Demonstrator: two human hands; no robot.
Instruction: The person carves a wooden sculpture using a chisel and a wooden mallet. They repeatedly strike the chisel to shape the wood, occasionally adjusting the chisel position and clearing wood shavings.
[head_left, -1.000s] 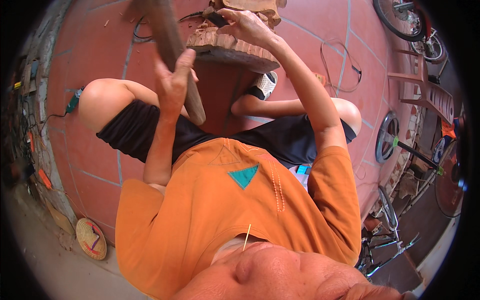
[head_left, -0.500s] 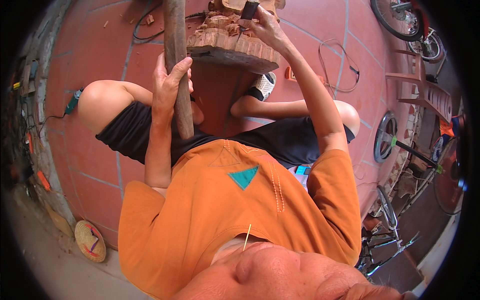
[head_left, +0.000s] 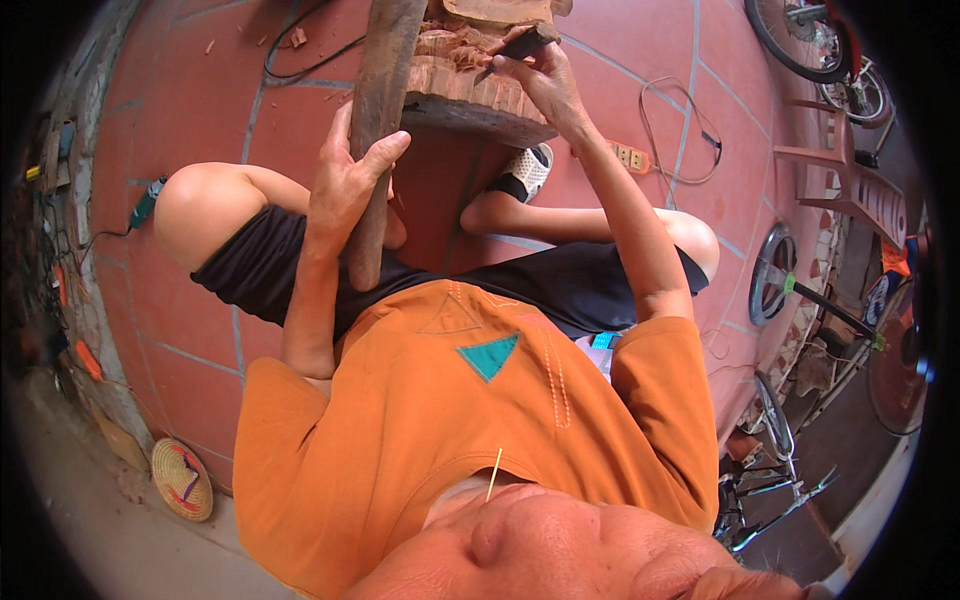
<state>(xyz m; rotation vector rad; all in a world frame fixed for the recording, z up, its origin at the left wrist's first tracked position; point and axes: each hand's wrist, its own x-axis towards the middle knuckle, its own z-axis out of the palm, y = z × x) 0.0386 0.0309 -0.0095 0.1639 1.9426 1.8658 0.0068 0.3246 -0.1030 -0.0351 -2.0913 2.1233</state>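
Observation:
My left hand (head_left: 345,180) is wrapped round a long wooden club (head_left: 385,85), thick at the top and narrower toward its lower end. The club's upper end runs out of the picture. My right hand (head_left: 553,92) grips a chisel (head_left: 530,42) by its dark handle, tilted to the right. Its blade points down and left at a carved wood block (head_left: 475,95), close to the cut surface; whether the tip touches is hard to tell. The block has rough reddish cuts and stands on the floor in front of my crossed legs, its far part beyond the top edge.
Red floor tiles (head_left: 200,290) surround me. An orange power strip (head_left: 628,157) with a looped cord lies right of the block. A green power tool (head_left: 147,203) is beside my left knee. Farther right are a plastic chair (head_left: 860,185) and wheels; a woven hat (head_left: 182,480) lies lower left.
The club and my left hand have shifted to the right, toward the block. My right hand has lowered a little, and the chisel leans over more to the right.

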